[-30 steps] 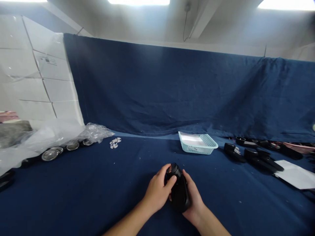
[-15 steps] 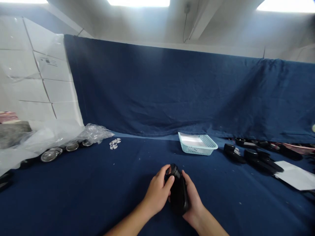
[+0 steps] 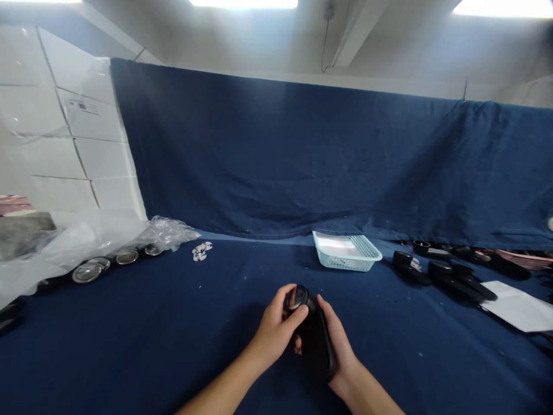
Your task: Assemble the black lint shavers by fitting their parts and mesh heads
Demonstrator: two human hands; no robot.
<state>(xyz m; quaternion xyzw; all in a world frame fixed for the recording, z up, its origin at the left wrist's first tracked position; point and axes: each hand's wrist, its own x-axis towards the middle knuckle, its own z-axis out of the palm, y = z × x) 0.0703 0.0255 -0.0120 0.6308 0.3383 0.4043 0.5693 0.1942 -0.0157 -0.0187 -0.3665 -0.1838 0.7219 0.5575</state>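
Nearest the wearer, the right hand (image 3: pixel 340 343) is cradling a long black object (image 3: pixel 317 346) along its right side, its fingers wrapping the body, probably so that the weight is resting in the palm. The left hand (image 3: pixel 275 325) is pinching the glossy round end (image 3: pixel 298 297) between thumb and fingers, which seems to be steadying the top from the opposite side; whether that end is a separate piece, I cannot tell. Both hands are holding the object, tilted, above the cloth-covered desk (image 3: pixel 173 346), in front of the wearer.

Farther right, white paper (image 3: pixel 518 308) is lying beside dark pieces (image 3: pixel 458 282), apparently grouped within reach. To the left, shiny round pieces (image 3: pixel 87 272) are sitting in a row by clear plastic (image 3: pixel 170 232), perhaps their wrapping. A pale blue basket (image 3: pixel 348 265) is standing beyond the hands, likely for containing loose items; small white pieces (image 3: pixel 201 252) are lying well left of it. Behind, a blue curtain (image 3: pixel 302 150) is hanging, seemingly screening the workspace.
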